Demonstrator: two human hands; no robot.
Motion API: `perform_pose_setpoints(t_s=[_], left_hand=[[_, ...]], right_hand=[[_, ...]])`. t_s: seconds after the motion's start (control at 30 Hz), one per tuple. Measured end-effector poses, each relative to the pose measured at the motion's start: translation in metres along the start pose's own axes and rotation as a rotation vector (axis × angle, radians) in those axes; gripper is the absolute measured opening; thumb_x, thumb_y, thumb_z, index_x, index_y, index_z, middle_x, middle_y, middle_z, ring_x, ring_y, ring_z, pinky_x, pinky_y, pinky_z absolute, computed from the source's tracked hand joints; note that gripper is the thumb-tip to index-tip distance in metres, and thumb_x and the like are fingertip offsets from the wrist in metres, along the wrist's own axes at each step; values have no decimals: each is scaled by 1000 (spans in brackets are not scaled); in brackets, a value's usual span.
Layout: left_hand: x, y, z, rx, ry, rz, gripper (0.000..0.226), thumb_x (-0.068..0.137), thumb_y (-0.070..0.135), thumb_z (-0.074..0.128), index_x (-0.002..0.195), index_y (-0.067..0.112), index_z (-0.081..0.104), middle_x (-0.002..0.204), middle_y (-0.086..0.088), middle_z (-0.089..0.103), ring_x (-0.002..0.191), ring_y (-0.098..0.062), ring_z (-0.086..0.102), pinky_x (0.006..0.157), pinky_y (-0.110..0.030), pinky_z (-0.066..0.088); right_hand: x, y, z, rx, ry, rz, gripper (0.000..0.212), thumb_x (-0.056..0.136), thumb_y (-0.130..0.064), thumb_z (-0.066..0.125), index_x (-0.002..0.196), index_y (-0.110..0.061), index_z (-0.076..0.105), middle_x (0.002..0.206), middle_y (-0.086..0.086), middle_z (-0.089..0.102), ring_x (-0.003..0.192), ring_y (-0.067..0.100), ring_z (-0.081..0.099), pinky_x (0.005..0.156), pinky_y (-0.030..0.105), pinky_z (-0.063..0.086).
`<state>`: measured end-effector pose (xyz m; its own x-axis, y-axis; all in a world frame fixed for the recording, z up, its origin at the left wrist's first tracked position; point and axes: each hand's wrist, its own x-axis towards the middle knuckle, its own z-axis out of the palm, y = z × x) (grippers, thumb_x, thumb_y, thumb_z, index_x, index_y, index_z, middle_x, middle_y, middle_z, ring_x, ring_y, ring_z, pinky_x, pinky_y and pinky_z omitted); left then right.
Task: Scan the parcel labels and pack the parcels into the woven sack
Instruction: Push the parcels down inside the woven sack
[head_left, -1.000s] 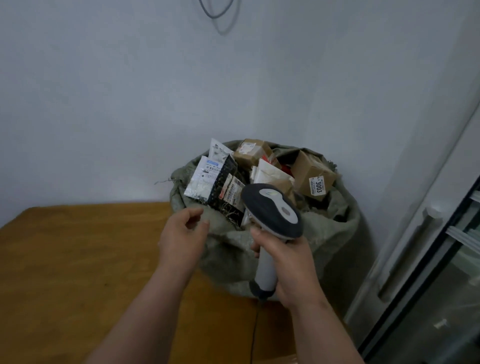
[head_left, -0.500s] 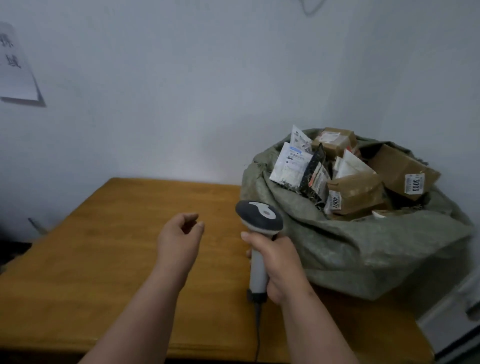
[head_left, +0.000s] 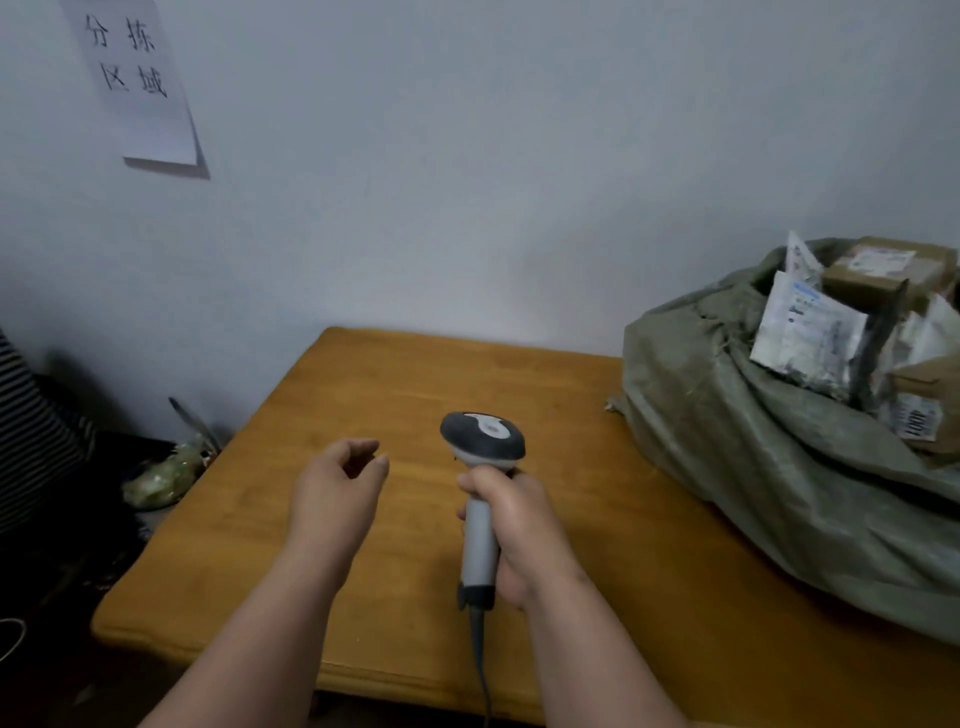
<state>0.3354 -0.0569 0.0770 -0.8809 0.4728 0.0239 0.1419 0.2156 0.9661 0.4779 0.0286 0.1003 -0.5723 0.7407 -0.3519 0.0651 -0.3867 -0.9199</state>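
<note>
Woven sack (head_left: 769, 483) on right end of table (head_left: 395, 395), already stuffed with parcels (head_left: 810, 338); packing seems almost done. No loose parcel visible. Right hand (head_left: 511, 525) grasps scanner (head_left: 483, 467); left hand (head_left: 337, 493) loosely curled, holding nothing.

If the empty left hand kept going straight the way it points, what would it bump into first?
Probably nothing soon. The left hand points forward over the bare wooden table toward the wall; the wall looks first, though depth is unclear.
</note>
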Motion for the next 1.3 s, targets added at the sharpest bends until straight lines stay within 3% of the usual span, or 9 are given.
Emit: perform_pose_setpoints(t_s=[0.13,0.27,0.5,0.67,0.8,0.97,1.1,1.2,1.3], left_hand=[[33,-8,-12,14,3,-25,14,95,20,65,106,28,65,99,17,62,92,3,56,70,-18,43],[67,-13,-11,33,16,-47,13,95,22,64,106,29,65,99,16,63,93,0,57,72,-22,43],[115,-33,-8,61,18,-112,13,97,22,63,108,27,66,98,17,62,92,2,56,73,-21,44],[144,-56,-14,99,1,-161,16,96,23,63,111,26,67,98,17,62,90,2,55,70,-19,43],[172,-76,-16,150,-69,-188,15,96,23,63,111,25,67,97,17,62,90,1,56,68,-19,43],[205,-102,-19,209,-224,-233,14,96,25,63,110,25,66,100,11,65,96,-9,61,79,-28,47],[221,-124,-21,281,-313,-253,7,95,25,63,101,30,63,94,15,64,86,-3,58,72,-25,46],[226,-139,-20,311,-353,-282,5,95,25,63,98,29,63,95,11,66,90,-10,61,82,-30,50],[231,-150,-15,320,-386,-296,3,95,23,63,96,25,65,92,8,66,86,-11,62,79,-30,50]], right_hand=[[30,-2,27,6,-34,8,25,78,-26,74,100,-18,67,94,3,64,87,20,63,73,36,48],[69,-3,42,34,-54,6,21,90,-25,72,108,-18,65,102,0,64,92,18,63,76,34,48],[128,2,64,64,-25,50,22,90,-30,73,106,-19,64,101,1,65,96,19,63,75,33,48],[153,17,83,59,-16,136,23,90,-33,73,106,-19,63,106,3,63,98,21,62,82,38,50],[173,30,101,26,35,188,28,88,-35,75,106,-17,63,101,7,64,97,25,62,86,42,50],[192,49,126,11,122,234,23,89,-32,75,104,-19,64,102,6,67,98,22,64,79,36,51],[207,65,141,27,184,283,21,90,-29,74,104,-18,65,99,4,66,93,21,63,73,34,48],[216,75,144,6,213,306,18,90,-28,74,103,-18,65,95,5,65,89,22,61,73,35,48],[227,84,141,-27,243,333,18,90,-28,74,101,-18,65,97,6,66,92,23,63,75,36,49]])
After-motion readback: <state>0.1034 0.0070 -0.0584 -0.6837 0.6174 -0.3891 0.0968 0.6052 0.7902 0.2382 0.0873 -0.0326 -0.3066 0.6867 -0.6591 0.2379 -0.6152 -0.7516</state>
